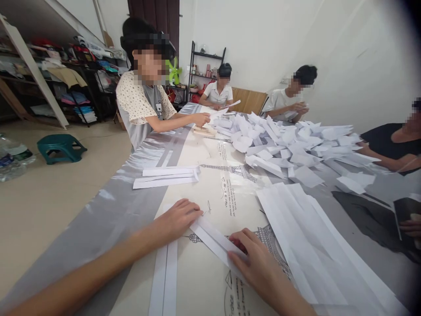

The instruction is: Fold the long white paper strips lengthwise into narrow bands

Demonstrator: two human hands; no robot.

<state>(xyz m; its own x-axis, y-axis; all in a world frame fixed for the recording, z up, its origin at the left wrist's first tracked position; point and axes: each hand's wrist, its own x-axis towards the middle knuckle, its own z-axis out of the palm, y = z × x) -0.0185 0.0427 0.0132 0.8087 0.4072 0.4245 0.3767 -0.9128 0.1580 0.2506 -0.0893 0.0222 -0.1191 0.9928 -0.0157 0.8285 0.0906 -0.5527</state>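
A folded white paper strip [213, 241] lies slanted on the printed tablecloth between my hands. My left hand [179, 219] rests over its far end, fingers pressed together on the paper. Around its near end, my right hand [255, 259] has thumb and fingers closed on the strip's edges. Beneath my left forearm another long folded strip [164, 276] points toward me. Farther off, two more folded strips [166, 177] lie side by side. Large creased white sheets [315, 245] are spread to the right of my right hand.
A big heap of folded white papers [283, 145] covers the table's far right. Several people sit around the table [98, 219], some handling paper. A green stool [61, 148] and plastic bottles [15, 153] are on the floor at left.
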